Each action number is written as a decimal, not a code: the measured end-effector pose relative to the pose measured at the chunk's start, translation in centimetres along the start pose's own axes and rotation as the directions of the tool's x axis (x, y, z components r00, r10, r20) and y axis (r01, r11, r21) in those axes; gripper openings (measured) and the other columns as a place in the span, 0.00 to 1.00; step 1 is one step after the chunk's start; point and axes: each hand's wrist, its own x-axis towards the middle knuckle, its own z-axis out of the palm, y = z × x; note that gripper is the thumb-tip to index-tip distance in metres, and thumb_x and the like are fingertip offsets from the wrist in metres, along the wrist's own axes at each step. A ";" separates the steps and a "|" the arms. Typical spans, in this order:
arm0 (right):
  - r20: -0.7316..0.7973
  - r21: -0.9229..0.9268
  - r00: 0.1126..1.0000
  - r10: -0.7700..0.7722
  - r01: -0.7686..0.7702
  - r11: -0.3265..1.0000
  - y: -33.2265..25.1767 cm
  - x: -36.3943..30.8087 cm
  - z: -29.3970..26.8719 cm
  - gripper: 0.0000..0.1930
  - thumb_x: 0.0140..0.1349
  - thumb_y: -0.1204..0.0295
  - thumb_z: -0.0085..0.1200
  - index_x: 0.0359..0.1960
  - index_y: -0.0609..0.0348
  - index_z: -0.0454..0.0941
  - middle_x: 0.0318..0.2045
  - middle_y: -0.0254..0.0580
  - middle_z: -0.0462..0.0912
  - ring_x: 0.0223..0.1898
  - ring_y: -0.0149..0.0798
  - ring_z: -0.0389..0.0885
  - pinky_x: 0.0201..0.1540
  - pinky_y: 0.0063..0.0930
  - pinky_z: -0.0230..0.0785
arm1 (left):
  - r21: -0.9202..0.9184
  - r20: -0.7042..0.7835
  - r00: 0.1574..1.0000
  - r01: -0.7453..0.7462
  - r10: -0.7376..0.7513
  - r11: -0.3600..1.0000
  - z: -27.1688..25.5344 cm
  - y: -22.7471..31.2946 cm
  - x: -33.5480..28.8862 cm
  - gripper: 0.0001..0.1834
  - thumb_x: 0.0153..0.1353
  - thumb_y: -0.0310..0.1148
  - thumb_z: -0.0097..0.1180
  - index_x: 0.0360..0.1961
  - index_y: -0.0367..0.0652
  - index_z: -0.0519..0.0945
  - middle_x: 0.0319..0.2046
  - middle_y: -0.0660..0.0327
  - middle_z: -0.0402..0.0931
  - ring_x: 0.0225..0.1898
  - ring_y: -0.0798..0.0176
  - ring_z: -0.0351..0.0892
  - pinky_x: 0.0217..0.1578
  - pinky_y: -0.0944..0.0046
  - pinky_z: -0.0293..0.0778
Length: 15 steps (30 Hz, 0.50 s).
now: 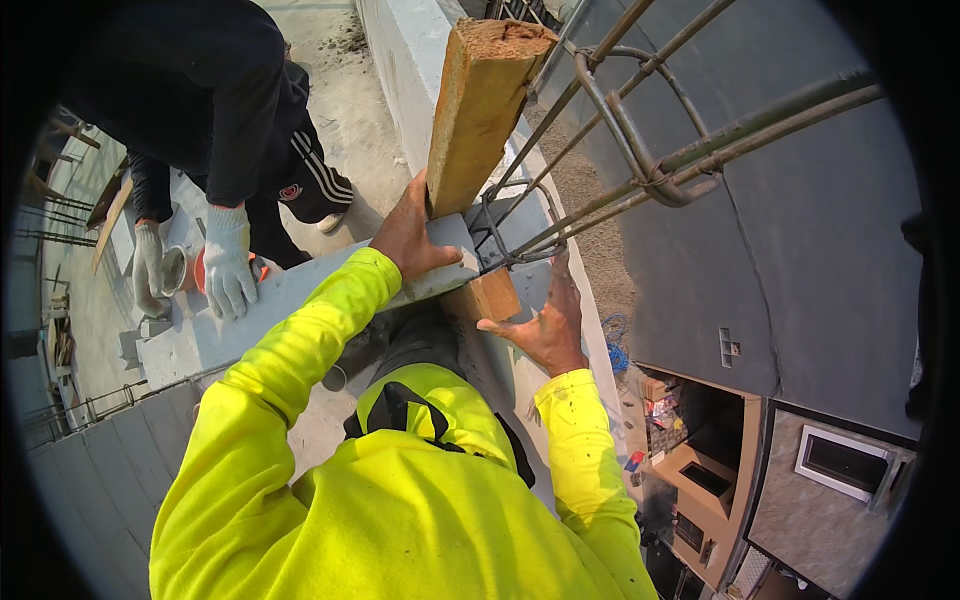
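plank (480, 125) extends lengthwise away from the left hand (408, 238), the nearer one (whether its fingers grip cannot be told). right hand (553, 332) is spread open beside the wood block (496, 295).

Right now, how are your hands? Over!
Left fingers at rectangular yellow wooden plank. Right fingers spread near small orange wooden block. Possible obstacle: brown steel rebar cage.

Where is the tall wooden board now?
In the head view, the tall wooden board stands above centre, beside the left hand and left of the rebar cage.
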 end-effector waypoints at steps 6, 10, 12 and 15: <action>0.002 -0.022 0.999 -0.041 0.041 0.999 0.2 0.7 0.0 0.74 0.31 0.31 0.73 0.70 0.79 0.53 0.61 0.72 0.69 0.64 0.65 0.68 0.65 0.56 0.59 | 0.223 -0.030 0.997 0.070 -0.065 0.972 0.1 0.1 -0.3 0.69 0.35 0.37 0.80 0.75 0.38 0.46 0.66 0.37 0.64 0.68 0.38 0.64 0.69 0.51 0.63; 0.044 0.009 0.999 -0.006 0.005 1.000 0.7 0.6 0.5 0.75 0.31 0.30 0.73 0.70 0.79 0.52 0.61 0.70 0.69 0.64 0.65 0.68 0.65 0.57 0.58 | 0.218 -0.027 1.000 0.014 -0.008 0.976 0.4 -0.1 -1.2 0.72 0.33 0.38 0.81 0.76 0.37 0.44 0.65 0.36 0.65 0.67 0.37 0.66 0.67 0.50 0.64; 0.032 -0.003 0.999 -0.034 0.034 0.999 0.9 0.5 0.7 0.75 0.31 0.30 0.73 0.71 0.78 0.51 0.62 0.69 0.69 0.65 0.65 0.67 0.65 0.57 0.57 | 0.202 -0.008 1.000 0.006 -0.005 0.979 0.3 -0.3 -1.7 0.74 0.32 0.37 0.81 0.76 0.37 0.43 0.65 0.36 0.65 0.66 0.37 0.67 0.67 0.50 0.65; 0.052 0.013 0.997 -0.055 0.054 0.998 1.3 0.4 0.8 0.77 0.31 0.30 0.73 0.74 0.74 0.46 0.64 0.67 0.67 0.66 0.66 0.65 0.66 0.58 0.55 | 0.250 -0.008 0.999 -0.044 0.048 0.967 0.6 -0.6 -2.4 0.77 0.30 0.41 0.82 0.75 0.30 0.41 0.66 0.33 0.62 0.65 0.34 0.65 0.68 0.51 0.63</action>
